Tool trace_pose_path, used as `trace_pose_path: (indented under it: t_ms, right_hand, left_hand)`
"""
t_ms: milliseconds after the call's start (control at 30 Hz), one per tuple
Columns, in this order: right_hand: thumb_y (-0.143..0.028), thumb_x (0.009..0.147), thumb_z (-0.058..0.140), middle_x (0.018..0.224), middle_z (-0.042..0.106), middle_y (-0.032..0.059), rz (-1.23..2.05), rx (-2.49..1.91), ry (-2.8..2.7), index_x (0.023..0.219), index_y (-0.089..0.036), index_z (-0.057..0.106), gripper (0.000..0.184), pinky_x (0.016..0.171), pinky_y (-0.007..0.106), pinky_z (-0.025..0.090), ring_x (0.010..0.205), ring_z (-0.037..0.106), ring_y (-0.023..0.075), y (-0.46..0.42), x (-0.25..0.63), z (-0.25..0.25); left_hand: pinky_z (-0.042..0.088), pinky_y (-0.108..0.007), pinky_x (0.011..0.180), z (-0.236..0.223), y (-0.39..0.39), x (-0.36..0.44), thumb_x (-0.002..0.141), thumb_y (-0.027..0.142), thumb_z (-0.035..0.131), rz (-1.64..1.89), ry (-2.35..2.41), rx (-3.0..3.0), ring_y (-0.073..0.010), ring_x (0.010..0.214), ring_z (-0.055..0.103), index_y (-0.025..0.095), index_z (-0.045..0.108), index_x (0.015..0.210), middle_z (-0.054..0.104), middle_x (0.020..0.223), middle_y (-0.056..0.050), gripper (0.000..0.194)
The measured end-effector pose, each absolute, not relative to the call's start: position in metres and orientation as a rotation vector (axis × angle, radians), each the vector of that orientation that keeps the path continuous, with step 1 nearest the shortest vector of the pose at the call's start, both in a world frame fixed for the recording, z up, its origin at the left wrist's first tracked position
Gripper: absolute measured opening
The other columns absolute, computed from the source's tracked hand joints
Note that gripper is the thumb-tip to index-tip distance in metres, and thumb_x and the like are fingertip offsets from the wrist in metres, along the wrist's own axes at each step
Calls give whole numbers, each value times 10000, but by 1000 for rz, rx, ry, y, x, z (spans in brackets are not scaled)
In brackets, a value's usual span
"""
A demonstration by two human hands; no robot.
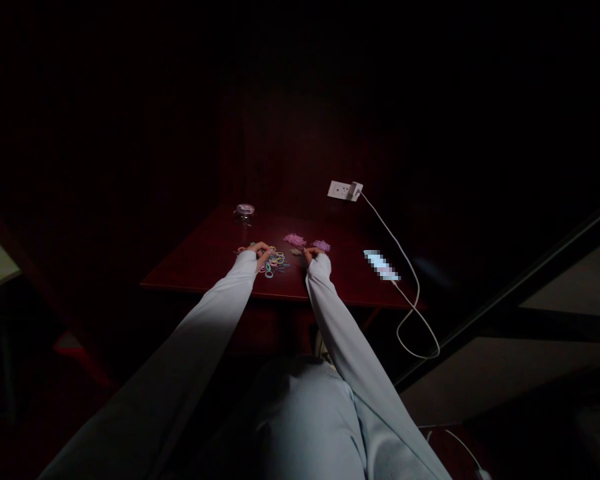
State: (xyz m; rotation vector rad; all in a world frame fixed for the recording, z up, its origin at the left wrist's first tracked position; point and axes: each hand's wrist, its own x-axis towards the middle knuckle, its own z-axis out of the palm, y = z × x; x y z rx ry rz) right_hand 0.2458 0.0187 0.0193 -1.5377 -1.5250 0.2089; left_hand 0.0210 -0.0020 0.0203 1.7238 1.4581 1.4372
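On the dark red table [200,273] lies a mixed pile of small coloured loops that look like hair ties [275,261]. My left hand [258,249] rests over the left part of this pile, its fingers bent together; what they pinch, if anything, is too small to make out. To the right, my right hand [312,253] has its fingertips pinched beside a little tan-coloured heap [297,251]. Just beyond it are a pink heap [294,239] and a purple heap [322,245] of small pieces. Whatever the right fingertips hold cannot be made out.
A round clear container [245,211] stands at the table's back left. At the right lies a blurred-out phone [381,265] with a white cable [405,250] looping past the table edge to a wall socket [345,191]. The surroundings are very dark.
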Motion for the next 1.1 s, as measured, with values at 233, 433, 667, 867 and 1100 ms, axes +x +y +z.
trace_pose_path:
  t_ms: [233,433,667,867,1100]
  right_hand:
    - [-411,1015,613,1161,769,88,114,-1809,-1641,1072,-253,811,260,951,350,456,1165,618,265,9,239,40]
    - [-413,1055,555,1245,732,128,-46,-1869,-1794,1143,-236,798,313,1002,382,411,1215,594,287,9,235,46]
    - [-403,1040,582,1301,708,140,-74,-1891,-1825,1126,-232,797,288,1016,394,391,1252,567,306,10,236,46]
    - [-406,1024,610,1280,719,147,-59,-1905,-1835,1113,-224,790,271,1015,390,388,1269,562,317,11,236,46]
    - [-385,1005,642,1291,720,154,-66,-1929,-1830,1088,-219,790,238,1011,396,409,1275,572,322,13,236,44]
  left_hand:
    - [377,-250,556,20,-5,23,825,414,707,1464,1450,1747,-136,527,471,223,696,752,484,533,54,205]
    - [399,-264,568,23,-5,21,804,395,736,1424,1428,1772,-160,568,527,219,701,737,550,551,28,192]
    - [417,-245,574,22,-6,20,819,395,725,1393,1422,1789,-150,578,542,210,717,781,565,582,27,189]
    - [430,-255,580,23,-7,20,831,446,739,1368,1416,1772,-152,567,540,207,693,769,559,574,25,251]
    - [426,-264,601,25,-10,22,838,420,759,1369,1431,1758,-156,587,538,203,697,751,550,580,24,242]
